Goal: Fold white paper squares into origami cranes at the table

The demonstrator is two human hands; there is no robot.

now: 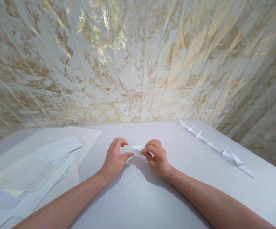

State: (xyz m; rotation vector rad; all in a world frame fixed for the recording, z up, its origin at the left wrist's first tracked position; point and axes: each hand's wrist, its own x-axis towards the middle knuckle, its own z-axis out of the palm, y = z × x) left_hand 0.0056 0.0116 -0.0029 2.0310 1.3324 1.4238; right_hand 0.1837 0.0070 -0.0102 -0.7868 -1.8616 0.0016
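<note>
A small folded piece of white paper (137, 148) is held just above the table, between my two hands. My right hand (155, 156) pinches its right end between thumb and fingertips. My left hand (116, 156) is at the paper's left side with thumb and fingers apart in a C shape; its thumb tip is close to the paper's lower edge, and I cannot tell whether it touches. Along the table's right side runs a row of several folded white paper figures (215, 146) with pointed tips, apart from both hands.
On the left lies a spread pile of white and cream paper sheets (54, 171), some with print. The white table (138, 200) meets a gold-and-white patterned wall covering (133, 73) at the back. The table's right edge slants past the folded figures.
</note>
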